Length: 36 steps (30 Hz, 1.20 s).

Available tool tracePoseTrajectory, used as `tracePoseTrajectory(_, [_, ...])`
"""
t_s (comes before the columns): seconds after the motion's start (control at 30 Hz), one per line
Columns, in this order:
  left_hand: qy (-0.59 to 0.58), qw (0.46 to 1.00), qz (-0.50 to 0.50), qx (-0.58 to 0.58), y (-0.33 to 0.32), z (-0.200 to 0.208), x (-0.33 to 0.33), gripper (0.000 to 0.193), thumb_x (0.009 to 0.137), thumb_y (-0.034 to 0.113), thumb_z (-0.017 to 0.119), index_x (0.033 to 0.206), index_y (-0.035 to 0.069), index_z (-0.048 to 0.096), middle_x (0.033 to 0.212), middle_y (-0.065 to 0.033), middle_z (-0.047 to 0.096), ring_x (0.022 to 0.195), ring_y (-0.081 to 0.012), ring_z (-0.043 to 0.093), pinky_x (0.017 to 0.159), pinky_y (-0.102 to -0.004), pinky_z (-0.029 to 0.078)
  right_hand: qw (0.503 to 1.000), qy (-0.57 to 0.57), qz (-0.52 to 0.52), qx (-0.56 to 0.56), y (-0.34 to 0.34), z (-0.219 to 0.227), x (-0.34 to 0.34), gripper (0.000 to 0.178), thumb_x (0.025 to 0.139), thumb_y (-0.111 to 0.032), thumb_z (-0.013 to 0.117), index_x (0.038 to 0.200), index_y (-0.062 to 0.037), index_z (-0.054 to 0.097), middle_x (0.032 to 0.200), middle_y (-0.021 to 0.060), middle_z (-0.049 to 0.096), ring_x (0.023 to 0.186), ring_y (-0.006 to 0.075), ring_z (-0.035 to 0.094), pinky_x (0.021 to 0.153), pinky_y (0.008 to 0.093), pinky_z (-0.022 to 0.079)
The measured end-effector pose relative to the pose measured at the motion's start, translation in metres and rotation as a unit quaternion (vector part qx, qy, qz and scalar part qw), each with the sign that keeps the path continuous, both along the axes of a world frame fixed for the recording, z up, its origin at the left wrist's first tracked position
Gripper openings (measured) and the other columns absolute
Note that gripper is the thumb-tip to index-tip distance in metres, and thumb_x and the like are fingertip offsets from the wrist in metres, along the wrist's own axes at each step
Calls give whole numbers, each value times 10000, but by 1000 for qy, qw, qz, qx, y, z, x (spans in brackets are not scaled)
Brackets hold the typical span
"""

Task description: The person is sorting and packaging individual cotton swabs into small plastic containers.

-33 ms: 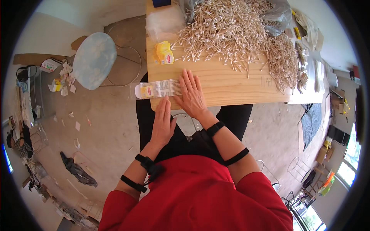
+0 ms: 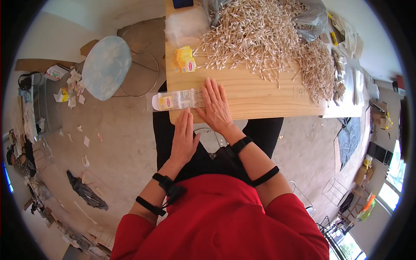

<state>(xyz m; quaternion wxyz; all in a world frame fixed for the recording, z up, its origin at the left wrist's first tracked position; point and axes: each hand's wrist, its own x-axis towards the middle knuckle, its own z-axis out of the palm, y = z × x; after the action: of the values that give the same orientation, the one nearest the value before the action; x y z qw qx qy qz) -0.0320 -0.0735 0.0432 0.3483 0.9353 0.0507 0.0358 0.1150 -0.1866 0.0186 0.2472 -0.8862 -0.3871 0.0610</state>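
A clear plastic packet (image 2: 185, 99) lies across the table's near left corner. Through it show a row of cotton swabs and a yellow and white card (image 2: 165, 102), with the left end sticking out past the table edge. My right hand (image 2: 215, 108) rests flat over the packet's right end, fingers stretched forward. Below the packet, my left hand (image 2: 185, 141) has its fingers straight and side by side, the tips at the packet's near edge. Neither hand grips anything. Whether the packet's right end is open is hidden under my right hand.
A big heap of loose cotton swabs (image 2: 255, 34) covers the far part of the wooden table (image 2: 260, 102). Yellow cards (image 2: 185, 59) lie at its left, near clear plastic bags (image 2: 186, 27). A grey plastic bag (image 2: 313, 19) stands far right. A stool with a pale seat (image 2: 106, 68) is on the left.
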Motion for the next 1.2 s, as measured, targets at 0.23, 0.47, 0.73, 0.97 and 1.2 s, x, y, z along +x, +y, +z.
tracePoseTrajectory(0.23, [78, 989, -18, 121, -2, 4, 39, 911, 800, 204, 741, 1496, -71, 220, 1607, -226, 148, 1503, -364, 137, 1219, -490, 123, 999, -30, 3, -11, 1, -5, -3, 680, 920, -340, 563, 1447, 42, 366, 1600, 202, 224, 1503, 342, 155, 1225, 481, 118])
tracePoseTrajectory(0.47, [60, 978, -40, 194, 2, -19, 61, 986, 770, 176, 736, 1527, -62, 152, 1619, -219, 119, 1518, -347, 89, 1218, -531, 66, 999, -24, 6, -25, 0, -4, -5, 611, 931, -265, 504, 1449, 32, 376, 1597, 207, 237, 1505, 347, 155, 1220, 514, 93])
tracePoseTrajectory(0.73, [105, 968, -47, 221, 1, -9, 66, 702, 927, 105, 501, 1549, 5, 191, 1640, -142, 125, 1528, -270, 73, 1237, -468, 39, 999, -15, 39, -26, -6, 10, -13, 604, 945, -142, 489, 1495, 24, 300, 1606, 206, 210, 1513, 349, 118, 1213, 537, 45])
tracePoseTrajectory(0.97, [96, 962, -42, 251, 0, -15, 66, 793, 860, 67, 565, 1546, -10, 175, 1638, -153, 100, 1527, -281, 71, 1239, -451, 49, 997, -54, 40, -33, -14, -11, -8, 614, 939, -188, 484, 1495, 8, 314, 1603, 162, 252, 1505, 297, 190, 1215, 525, 78])
tracePoseTrajectory(1.2, [113, 969, -38, 217, 1, -8, 68, 723, 894, 5, 468, 1551, -4, 166, 1642, -142, 110, 1529, -268, 65, 1245, -426, 51, 996, -76, 14, -46, -6, -2, -11, 584, 958, -168, 485, 1502, -23, 329, 1597, 131, 281, 1496, 281, 220, 1215, 501, 99])
